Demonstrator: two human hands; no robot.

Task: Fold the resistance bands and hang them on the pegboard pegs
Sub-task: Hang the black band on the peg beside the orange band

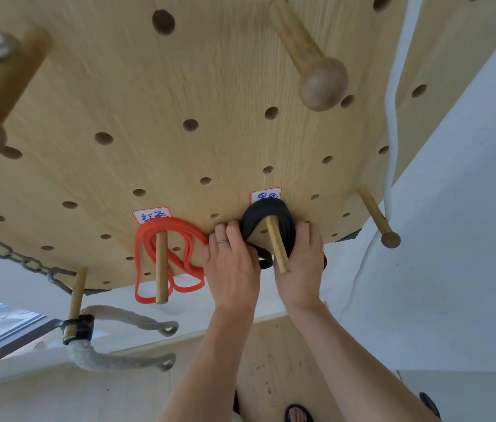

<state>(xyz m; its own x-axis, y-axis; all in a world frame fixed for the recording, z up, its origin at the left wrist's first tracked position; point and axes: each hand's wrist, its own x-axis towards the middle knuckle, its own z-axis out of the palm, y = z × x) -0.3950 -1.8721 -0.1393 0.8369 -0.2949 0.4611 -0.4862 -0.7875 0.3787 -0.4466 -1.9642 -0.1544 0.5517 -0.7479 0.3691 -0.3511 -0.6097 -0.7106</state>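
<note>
Black folded band (266,222) looped over wooden peg (277,245), left hand (231,263) and right hand (301,266) gripping it

just one head cam, really close to the wooden pegboard (149,95), looking along its face and down past the bottom edge to the floor, wide-angle so the board bows
</note>
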